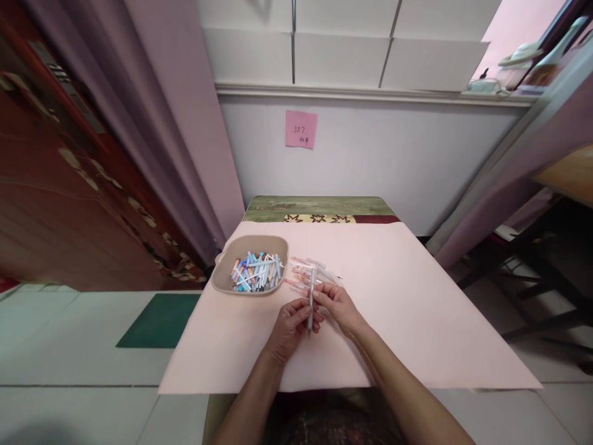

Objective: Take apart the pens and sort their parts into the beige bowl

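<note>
A slim grey pen [312,287] stands nearly vertical in the view, its thin tip toward me. Around its lower part the fingers of my left hand [291,324] are closed. My right hand [337,303] pinches the same pen higher up, between thumb and fingers. Just beyond both hands lies a loose group of clear and pinkish pen-like pieces [301,272], partly covered by the held pen. To the left, a beige plastic basin [222,281] holds many blue, white and orange pen parts [257,272].
A pale pink sheet [417,334] covers most of the low table, whose green patterned end [273,207] shows at the wall. A pink note [301,129] sticks to the wall. Dark furniture [519,278] stands at right; a green mat [160,320] lies on the floor.
</note>
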`<action>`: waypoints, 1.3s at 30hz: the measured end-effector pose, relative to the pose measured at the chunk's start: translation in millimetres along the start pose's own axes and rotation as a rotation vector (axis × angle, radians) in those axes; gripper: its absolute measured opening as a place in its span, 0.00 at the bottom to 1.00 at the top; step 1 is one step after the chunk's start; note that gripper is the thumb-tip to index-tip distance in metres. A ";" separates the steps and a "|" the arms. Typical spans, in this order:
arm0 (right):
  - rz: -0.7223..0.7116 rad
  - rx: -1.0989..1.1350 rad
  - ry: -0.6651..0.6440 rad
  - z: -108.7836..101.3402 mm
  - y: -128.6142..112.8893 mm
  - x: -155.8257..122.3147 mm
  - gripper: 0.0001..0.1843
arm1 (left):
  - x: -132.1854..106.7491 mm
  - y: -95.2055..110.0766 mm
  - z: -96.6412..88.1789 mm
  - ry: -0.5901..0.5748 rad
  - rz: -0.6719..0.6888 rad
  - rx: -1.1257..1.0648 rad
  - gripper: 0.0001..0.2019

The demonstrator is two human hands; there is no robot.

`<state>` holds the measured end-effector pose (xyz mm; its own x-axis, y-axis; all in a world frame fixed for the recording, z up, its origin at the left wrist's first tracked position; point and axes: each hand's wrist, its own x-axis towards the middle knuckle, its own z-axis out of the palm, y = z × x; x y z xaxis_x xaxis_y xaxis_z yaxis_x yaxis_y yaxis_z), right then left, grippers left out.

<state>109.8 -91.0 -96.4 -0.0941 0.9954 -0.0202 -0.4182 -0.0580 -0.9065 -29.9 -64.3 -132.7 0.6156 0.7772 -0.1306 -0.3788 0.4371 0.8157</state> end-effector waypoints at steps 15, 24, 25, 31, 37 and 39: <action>0.053 -0.012 0.003 -1.4 1.0 -0.8 0.19 | -1.3 2.2 1.6 -0.044 -0.036 -0.014 0.08; -0.247 -0.503 0.361 0.3 4.4 -18.9 0.16 | 4.3 3.8 29.1 0.310 0.206 -0.254 0.10; -0.267 -0.525 0.355 2.8 5.7 -21.6 0.16 | 4.1 5.5 34.4 0.328 0.213 -0.244 0.11; -0.425 -0.620 0.463 12.4 8.2 -30.9 0.09 | -6.1 18.5 59.8 0.335 0.233 -0.131 0.13; -0.580 -0.891 0.525 10.4 -2.6 -40.6 0.07 | -14.5 33.4 63.8 0.406 0.336 -0.118 0.11; -0.587 -0.912 0.517 10.9 -6.5 -43.7 0.07 | -15.2 34.7 62.3 0.447 0.331 -0.127 0.09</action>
<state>106.8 -135.1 -85.0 0.3576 0.7769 0.5182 0.5370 0.2829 -0.7947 -9.3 -89.2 -67.3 0.1084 0.9859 -0.1278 -0.5992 0.1674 0.7829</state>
